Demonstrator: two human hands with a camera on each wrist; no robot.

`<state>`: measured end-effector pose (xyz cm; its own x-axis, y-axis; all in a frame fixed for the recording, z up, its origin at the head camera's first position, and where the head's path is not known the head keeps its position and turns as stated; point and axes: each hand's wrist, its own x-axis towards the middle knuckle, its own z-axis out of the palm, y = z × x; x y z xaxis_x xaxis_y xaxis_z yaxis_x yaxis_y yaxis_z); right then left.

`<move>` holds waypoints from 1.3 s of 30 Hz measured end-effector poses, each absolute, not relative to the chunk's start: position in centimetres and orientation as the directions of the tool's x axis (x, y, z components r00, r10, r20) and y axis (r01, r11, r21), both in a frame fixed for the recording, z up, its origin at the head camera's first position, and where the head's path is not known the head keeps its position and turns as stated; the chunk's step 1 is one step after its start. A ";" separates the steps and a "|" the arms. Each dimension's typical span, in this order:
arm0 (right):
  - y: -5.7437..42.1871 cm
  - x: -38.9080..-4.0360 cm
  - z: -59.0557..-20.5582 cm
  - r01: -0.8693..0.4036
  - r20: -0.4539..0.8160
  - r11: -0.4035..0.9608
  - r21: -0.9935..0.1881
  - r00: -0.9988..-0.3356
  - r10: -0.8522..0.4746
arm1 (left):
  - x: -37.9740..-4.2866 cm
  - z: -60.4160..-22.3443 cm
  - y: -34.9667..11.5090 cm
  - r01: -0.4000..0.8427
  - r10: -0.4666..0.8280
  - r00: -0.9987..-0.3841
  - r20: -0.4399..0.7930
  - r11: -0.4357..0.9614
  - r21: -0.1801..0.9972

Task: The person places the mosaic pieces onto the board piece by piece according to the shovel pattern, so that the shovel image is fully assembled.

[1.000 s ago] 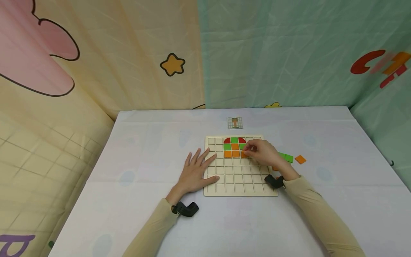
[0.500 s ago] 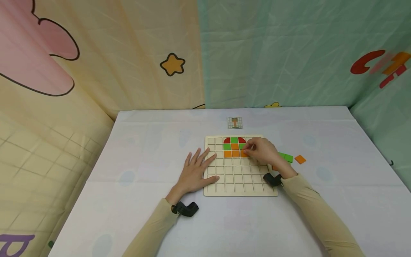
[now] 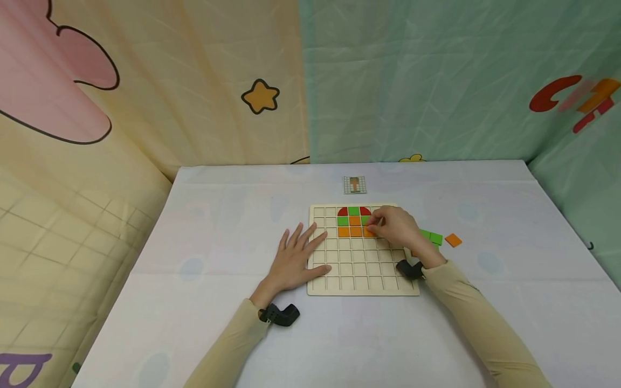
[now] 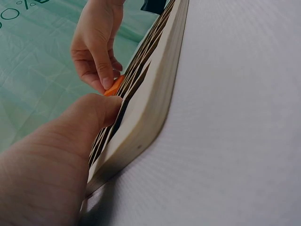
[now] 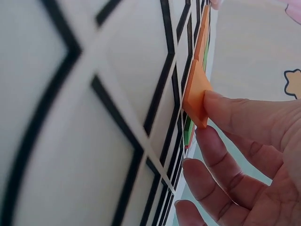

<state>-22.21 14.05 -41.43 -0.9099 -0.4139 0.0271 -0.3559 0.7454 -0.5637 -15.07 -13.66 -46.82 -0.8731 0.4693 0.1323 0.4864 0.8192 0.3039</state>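
Observation:
A pale wooden grid board (image 3: 361, 269) lies on the table. Across its left edge rests my left hand (image 3: 292, 263), fingers spread. Between thumb and fingertips, my right hand (image 3: 395, 226) pinches an orange square tile (image 5: 196, 94) at the right end of a row of orange tiles (image 3: 350, 231). In the right wrist view this tile stands tilted, one edge against the board. Above that row sit green and orange tiles and two red rounded tiles (image 3: 343, 212). The left wrist view shows the left thumb (image 4: 101, 110) on the board's rim, with the pinched orange tile beyond.
Right of the board lie green tiles (image 3: 435, 238) and a loose orange tile (image 3: 453, 240), others partly hidden by the right forearm. Behind the board is a small picture card (image 3: 355, 185). A white cloth covers the table (image 3: 218, 215); patterned curtains (image 3: 208, 81) hang behind.
My right wrist has shifted slightly left, while the fingertips stay on the orange tile at the same spot. My left hand has not moved.

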 end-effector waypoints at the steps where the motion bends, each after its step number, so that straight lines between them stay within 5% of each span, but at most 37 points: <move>1: 14.0 -22.3 -41.5 -0.357 0.028 0.747 -0.561 -0.910 -0.414 | -15.1 -46.8 -13.7 0.488 0.470 -0.872 0.135 0.818 0.305; 15: 14.5 -21.9 -41.4 -0.315 -0.005 0.769 -0.556 -0.924 -0.382 | -15.1 -46.7 -13.6 0.480 0.466 -0.876 0.122 0.825 0.298; 28: 19.5 -20.6 -40.9 -0.245 0.051 0.766 -0.594 -0.962 -0.269 | -15.1 -46.8 -13.6 0.476 0.464 -0.878 0.118 0.826 0.300; 39: 23.0 -19.4 -40.1 -0.169 -0.104 0.807 -0.566 -0.956 -0.273 | -15.1 -46.8 -13.6 0.483 0.466 -0.875 0.131 0.820 0.306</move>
<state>-19.36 23.00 -40.11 -0.9563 -0.2731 -0.1040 -0.1688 0.8069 -0.5661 -15.13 -13.63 -46.84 -0.8749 0.4662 0.1315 0.4831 0.8205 0.3056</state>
